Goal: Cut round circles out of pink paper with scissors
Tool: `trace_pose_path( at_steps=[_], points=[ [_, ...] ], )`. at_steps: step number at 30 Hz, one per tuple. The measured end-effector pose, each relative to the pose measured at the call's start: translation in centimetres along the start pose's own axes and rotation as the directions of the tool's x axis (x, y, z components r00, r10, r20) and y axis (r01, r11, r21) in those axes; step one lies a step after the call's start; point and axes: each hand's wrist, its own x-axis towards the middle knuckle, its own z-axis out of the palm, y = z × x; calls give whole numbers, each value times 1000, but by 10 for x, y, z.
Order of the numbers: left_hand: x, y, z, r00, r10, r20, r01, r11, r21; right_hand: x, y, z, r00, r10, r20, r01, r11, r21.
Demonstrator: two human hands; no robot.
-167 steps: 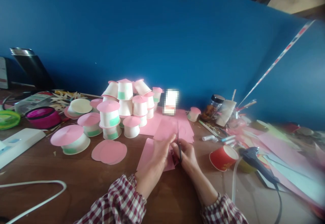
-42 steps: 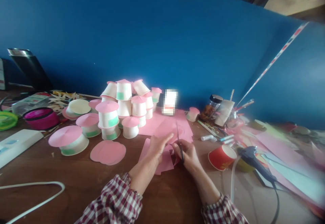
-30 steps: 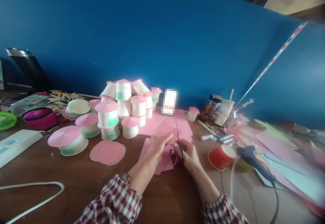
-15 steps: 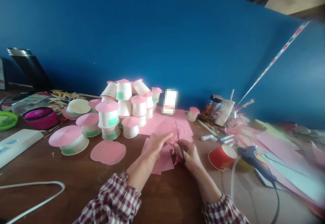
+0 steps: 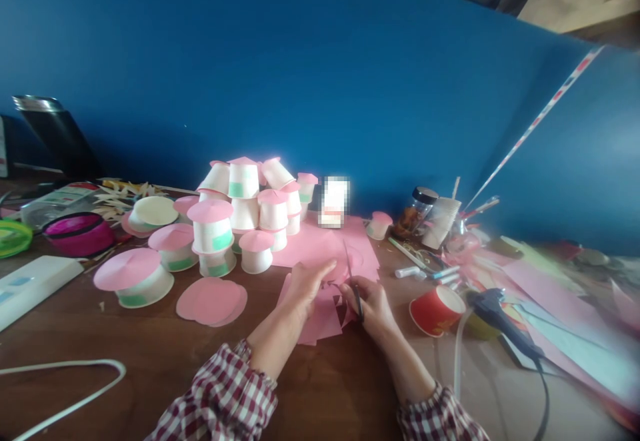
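My right hand (image 5: 374, 306) is closed around the handles of a pair of scissors (image 5: 357, 293), whose blades point up and away from me. In my left hand (image 5: 306, 286) a piece of pink paper (image 5: 327, 252) is pinched between thumb and fingers, and the blades lie against its right side. Pink paper scraps (image 5: 320, 321) lie on the table beneath both hands. Larger pink sheets (image 5: 367, 238) are spread just behind. To the left rests a small pile of pink paper circles (image 5: 210, 301).
White paper cups with pink cone tops (image 5: 213, 228) stand stacked at the left. A red paper cup (image 5: 437, 310) and a glue gun (image 5: 507, 318) with its cord lie right of my hand. A power strip (image 5: 35, 288) and a white cable (image 5: 75, 364) are far left.
The view has shifted very slightly. Both hands keep nearly the same place on the paper and scissors, with no clear movement otherwise.
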Motion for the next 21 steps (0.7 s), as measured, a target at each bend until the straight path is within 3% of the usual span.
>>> trace_pose_path(
  at_steps=[21],
  points=[
    [-3,4,0,998,33,54,-34,999,20,0,-1,1,1000,-4,4,4,1000,-21]
  ],
)
